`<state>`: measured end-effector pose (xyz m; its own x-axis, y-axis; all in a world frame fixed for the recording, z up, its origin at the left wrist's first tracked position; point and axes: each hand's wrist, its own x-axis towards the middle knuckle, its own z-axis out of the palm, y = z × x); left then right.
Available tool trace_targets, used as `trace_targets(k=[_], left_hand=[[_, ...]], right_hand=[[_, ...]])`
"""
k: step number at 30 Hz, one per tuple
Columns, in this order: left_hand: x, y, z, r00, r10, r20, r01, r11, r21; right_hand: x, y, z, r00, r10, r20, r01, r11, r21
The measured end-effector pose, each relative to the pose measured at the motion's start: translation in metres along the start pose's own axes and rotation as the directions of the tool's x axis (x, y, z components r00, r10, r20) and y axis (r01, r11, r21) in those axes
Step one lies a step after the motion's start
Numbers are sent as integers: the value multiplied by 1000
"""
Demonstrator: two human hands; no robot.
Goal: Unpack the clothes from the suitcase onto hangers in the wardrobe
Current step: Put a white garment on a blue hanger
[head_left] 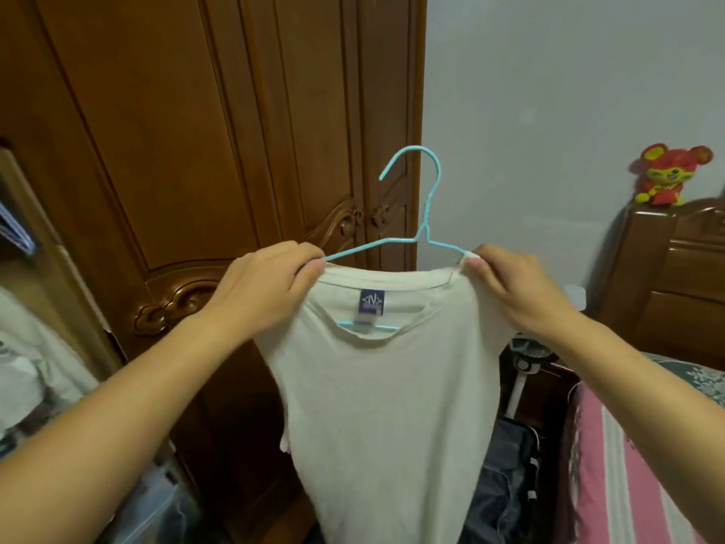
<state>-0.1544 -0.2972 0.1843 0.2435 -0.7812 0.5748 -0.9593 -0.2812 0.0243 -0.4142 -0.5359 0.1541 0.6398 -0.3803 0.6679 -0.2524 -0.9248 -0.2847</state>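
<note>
I see one cream-white T-shirt (388, 406), thin and slightly creased, with a dark blue label (372, 302) sewn inside the back of the collar. It hangs on one light blue wire hanger (425, 225), whose lower bar shows through the neck opening. I hold the pair up at chest height in front of the closed brown wardrobe door (219, 131). My left hand (266, 286) pinches the shirt's shoulder where the hanger's arm goes in, fingers curled over the cloth. My right hand (514, 286) pinches the collar edge at the other shoulder, thumb on top. I count two hands, one shirt, one hanger. The hanger's long axis runs left to right across my view, roughly level, and its hook stands upward with the open end curling left toward the door. The shirt's length falls straight down, its hem out of view below. One red and yellow plush toy (667, 174) sits on the wooden headboard (674, 276) at right.
</note>
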Motion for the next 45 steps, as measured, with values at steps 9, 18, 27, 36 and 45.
trace_targets(k=[9, 18, 27, 36, 45], left_hand=[[-11, -7, 0, 985, -28, -171, 48, 992, 115], [-15, -9, 3, 981, -63, -183, 60, 998, -23], [-30, -45, -8, 986, -85, -142, 105, 985, 138], [-77, -97, -36, 978, -210, 6, 198, 929, 312], [-83, -128, -59, 949, -316, -9, 306, 908, 286]], right_hand=[[12, 9, -1, 989, -29, -144, 49, 990, 136], [2, -9, 0, 991, -79, 104, 101, 969, -226], [1, -31, 34, 886, -125, 447, 116, 992, 49], [22, -81, 88, 877, -281, 389, 220, 956, 194], [85, -190, 118, 816, -442, 372, 362, 893, 268]])
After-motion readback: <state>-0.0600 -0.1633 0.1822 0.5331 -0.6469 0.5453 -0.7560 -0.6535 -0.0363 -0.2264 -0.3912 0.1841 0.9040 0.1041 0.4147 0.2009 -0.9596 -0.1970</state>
